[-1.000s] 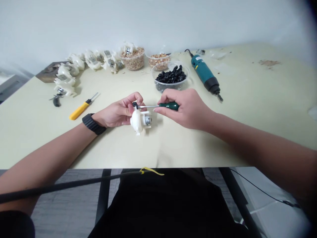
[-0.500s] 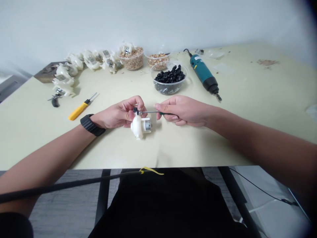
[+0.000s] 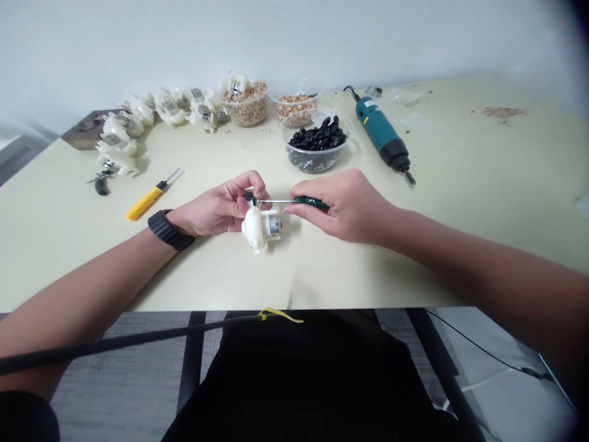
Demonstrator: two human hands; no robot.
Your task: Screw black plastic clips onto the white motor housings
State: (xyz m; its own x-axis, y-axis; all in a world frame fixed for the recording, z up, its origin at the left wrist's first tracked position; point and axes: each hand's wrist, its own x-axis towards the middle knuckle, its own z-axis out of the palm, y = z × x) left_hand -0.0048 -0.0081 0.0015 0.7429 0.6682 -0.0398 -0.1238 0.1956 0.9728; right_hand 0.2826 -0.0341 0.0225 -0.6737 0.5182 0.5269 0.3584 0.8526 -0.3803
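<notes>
My left hand [image 3: 232, 205] is closed on a white plastic part [image 3: 254, 230] that carries a small metal motor [image 3: 274, 225]. At its top, between thumb and fingers, sits a small black piece [image 3: 250, 197]. A screwdriver [image 3: 313, 202] with a dark green handle lies in my right hand [image 3: 347, 205], the fingers wrapped round the handle. Its thin shaft runs level to the left, and the tip meets the white part beside the black piece. Exactly what the tip touches is too small to make out.
A yellow-handled screwdriver [image 3: 146, 201] and black-handled cutters [image 3: 102, 184] lie at left. Several white motor parts [image 3: 117, 141] line the back left. Tubs of small brown pieces [image 3: 246, 109] and black pieces [image 3: 317, 144] stand behind my hands, with a green power screwdriver [image 3: 381, 136] at right.
My right hand has turned about the screwdriver handle, so the back of the hand is now higher and more of the green handle shows. The left hand keeps its grip on the white part.
</notes>
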